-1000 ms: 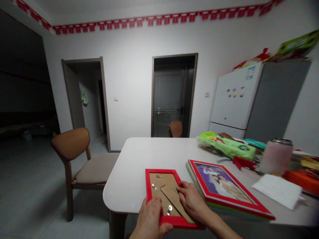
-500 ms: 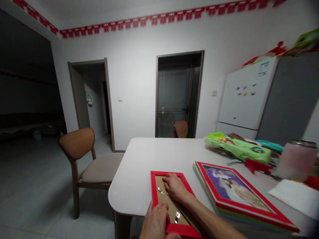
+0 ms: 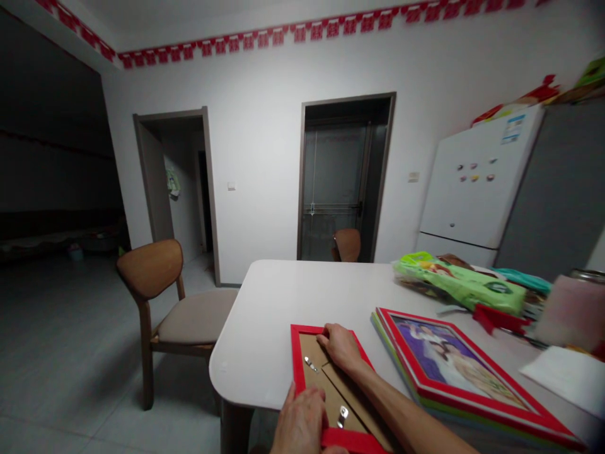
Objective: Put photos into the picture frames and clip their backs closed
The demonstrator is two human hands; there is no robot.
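Back side up on a white, round-cornered worktop [image 3: 269, 315], a rectangular red picture frame with brown backing [image 3: 333, 397] runs lengthwise away — left hand [image 3: 302, 417] grasping its near-left corner, right hand [image 3: 343, 348] over its far end, grip unclear.

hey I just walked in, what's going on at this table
Someone is handling a red rectangular picture frame, back side up, at a white table. Their left hand lies over its near left corner; their right hand is at the far end of its brown backing board. To the right, a red-framed photo tops a stack.
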